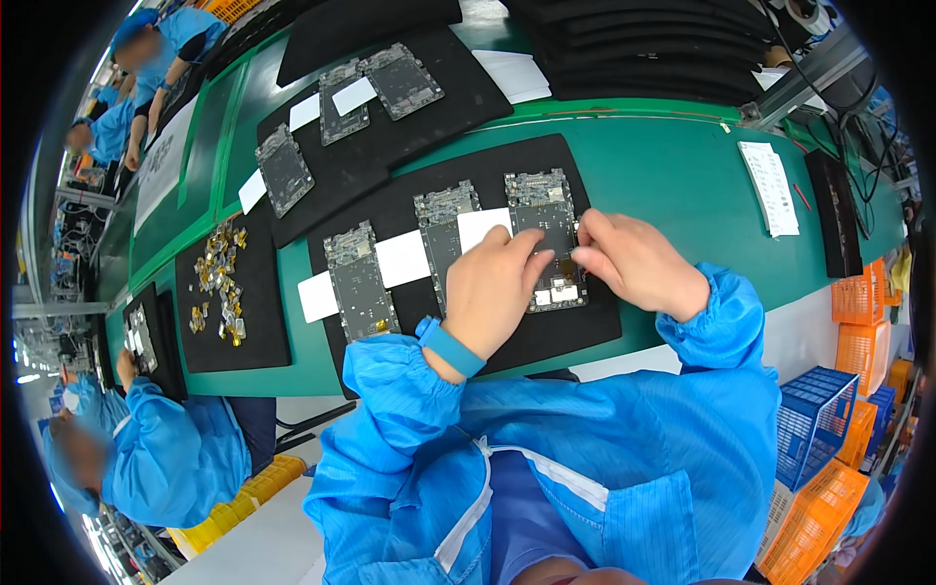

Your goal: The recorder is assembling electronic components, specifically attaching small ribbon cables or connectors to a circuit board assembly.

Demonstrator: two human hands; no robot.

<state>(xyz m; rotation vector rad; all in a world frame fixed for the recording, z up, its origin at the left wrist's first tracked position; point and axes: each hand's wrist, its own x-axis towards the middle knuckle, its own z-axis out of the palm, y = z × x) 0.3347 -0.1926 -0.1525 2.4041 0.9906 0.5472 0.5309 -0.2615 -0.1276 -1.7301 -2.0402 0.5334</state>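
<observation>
A green-black circuit board (542,205) lies on the near black foam mat (603,327), under both my hands. My left hand (490,295), with a blue wrist strap (449,348), reaches over its left edge, thumb and forefinger curled close together. At the board's right edge, my right hand (639,261) has its thumb and fingers drawn into a pinch. Anything between the fingertips of either hand is too small or hidden to name. A middle board (445,226) is partly covered by my left hand. Farther left rests another board (358,280), with white cards (403,258) between the boards.
Small gold and clear parts (222,273) are heaped on a left-hand mat (261,334). Behind, more boards (401,82) lie on black foam (466,86). A paper sheet (768,188) and a black bar (834,214) lie right. A co-worker (175,448) sits at left.
</observation>
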